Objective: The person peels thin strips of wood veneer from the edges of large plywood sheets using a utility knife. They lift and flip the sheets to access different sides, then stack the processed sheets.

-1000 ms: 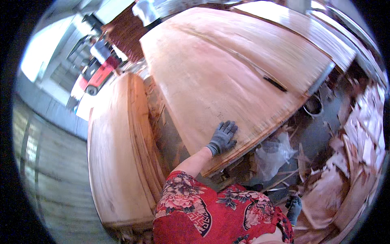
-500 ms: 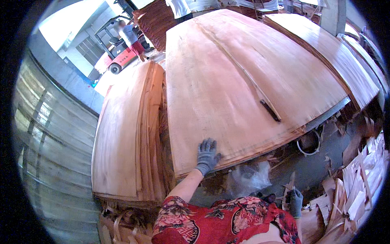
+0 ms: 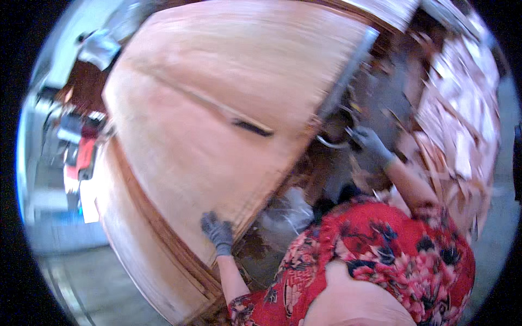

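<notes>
My left hand (image 3: 217, 231), in a grey glove, lies with its fingers apart on the near corner of a large stack of thin wood veneer sheets (image 3: 179, 130). On the top sheet rests a long, thin wooden stick with a black end piece (image 3: 253, 127). My right hand (image 3: 372, 145), also gloved, is off the stack's right edge beside a pale ring-shaped thing (image 3: 333, 142). Its fingers look curled, with something dark at them; blur hides what that is. Crumpled clear plastic (image 3: 288, 212) is below the stack's edge.
A second veneer stack (image 3: 136, 244) stands close on the left. Torn veneer scraps (image 3: 457, 125) are heaped at right. A metal strip (image 3: 348, 73) runs along the main stack's edge. At far left are a blurred red forklift (image 3: 85, 155) and a person in a white top (image 3: 99, 49).
The view has swung round to the right, so the stacks appear turned. My right hand has moved from beside my body out toward the ring-shaped thing. My left hand remains on the stack.
</notes>
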Available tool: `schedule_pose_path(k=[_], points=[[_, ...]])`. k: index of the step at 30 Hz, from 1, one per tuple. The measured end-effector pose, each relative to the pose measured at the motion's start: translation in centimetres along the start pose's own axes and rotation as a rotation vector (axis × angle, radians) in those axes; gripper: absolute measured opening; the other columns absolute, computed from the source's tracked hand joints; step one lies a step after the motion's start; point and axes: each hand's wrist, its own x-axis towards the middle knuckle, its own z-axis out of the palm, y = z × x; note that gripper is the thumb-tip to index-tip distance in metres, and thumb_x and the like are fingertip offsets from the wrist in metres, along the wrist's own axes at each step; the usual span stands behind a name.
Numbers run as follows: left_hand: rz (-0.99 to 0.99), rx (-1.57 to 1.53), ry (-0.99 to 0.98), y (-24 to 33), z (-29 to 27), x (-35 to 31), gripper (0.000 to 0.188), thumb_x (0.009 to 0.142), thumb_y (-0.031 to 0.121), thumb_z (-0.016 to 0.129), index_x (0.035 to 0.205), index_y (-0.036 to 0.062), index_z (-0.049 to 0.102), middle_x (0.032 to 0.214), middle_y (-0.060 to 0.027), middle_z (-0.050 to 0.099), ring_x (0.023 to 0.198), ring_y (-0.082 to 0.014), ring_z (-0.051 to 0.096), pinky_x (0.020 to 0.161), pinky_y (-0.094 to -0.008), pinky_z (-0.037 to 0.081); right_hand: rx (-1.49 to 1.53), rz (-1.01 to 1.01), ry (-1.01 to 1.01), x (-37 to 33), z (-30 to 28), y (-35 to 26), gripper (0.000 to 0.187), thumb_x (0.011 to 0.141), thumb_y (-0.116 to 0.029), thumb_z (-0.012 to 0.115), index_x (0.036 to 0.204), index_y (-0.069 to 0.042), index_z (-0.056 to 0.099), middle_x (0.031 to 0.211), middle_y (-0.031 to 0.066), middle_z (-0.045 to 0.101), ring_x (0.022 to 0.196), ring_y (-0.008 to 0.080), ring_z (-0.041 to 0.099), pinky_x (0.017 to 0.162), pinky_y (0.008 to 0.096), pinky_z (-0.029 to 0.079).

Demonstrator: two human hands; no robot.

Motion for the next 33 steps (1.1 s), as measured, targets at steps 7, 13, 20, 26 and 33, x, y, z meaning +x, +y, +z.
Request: schedule_pose_path(k=[7,13,20,26,33], points=[[-0.270,-0.163,-0.119,3.5,-4.1,-0.4,0.065,0.085,0.035,0.049,0.135,-0.0002,0.027,0.142,-0.0197,0.020,0.132,-0.0381,0.012,0.108,-0.0432,0.009,0.251,0.106,0.092,9.1,-7.6,1.1,0.028,0.087,-0.030,0.057,0.083,-0.003,0.063,0.066,-0.0024,0.055,0.057,0.0067,0.047,0.050,0.0224,0.038],[-0.526,-0.199,0.258,11.7,-7.2,-1.0,0.083,0.084,0.028,0.057,0.138,-0.0030,0.003,0.124,-0.0227,0.046,0.130,-0.0362,0.021,0.106,-0.0433,0.019,0.211,0.136,-0.005,18.9,-11.8,4.7,0.024,0.085,-0.026,0.058,0.079,-0.004,0.064,0.061,-0.0015,0.055,0.050,0.0064,0.047,0.045,0.0222,0.035],[-0.615,-0.577,0.234,22.3,-5.8,-1.3,0.081,0.084,0.023,0.056,0.137,-0.0047,0.002,0.130,-0.0292,0.036,0.126,-0.0332,0.031,0.101,-0.0394,0.031,-0.179,0.143,-0.073,22.2,-12.3,5.8,0.037,0.080,-0.036,0.059,0.079,0.001,0.064,0.063,0.0095,0.059,0.056,0.0195,0.055,0.055,0.0329,0.042],[-0.677,-0.501,0.222,26.7,-4.8,-0.8,0.076,0.081,0.021,0.058,0.136,-0.0039,0.013,0.133,-0.0281,0.031,0.125,-0.0332,0.030,0.102,-0.0369,0.025,-0.119,0.153,-0.101,22.3,-12.9,4.2,0.040,0.081,-0.038,0.057,0.083,0.002,0.063,0.068,0.0162,0.061,0.064,0.0232,0.060,0.062,0.0355,0.045],[-0.514,-0.285,0.185,34.3,-11.2,4.0,0.073,0.079,0.017,0.060,0.134,-0.0065,0.019,0.141,-0.0283,0.016,0.128,-0.0323,0.029,0.103,-0.0346,0.025,-0.024,0.230,-0.366,22.5,-15.2,-0.6,0.024,0.082,-0.024,0.060,0.080,-0.001,0.064,0.056,-0.0014,0.052,0.047,0.0067,0.045,0.043,0.0241,0.035]])
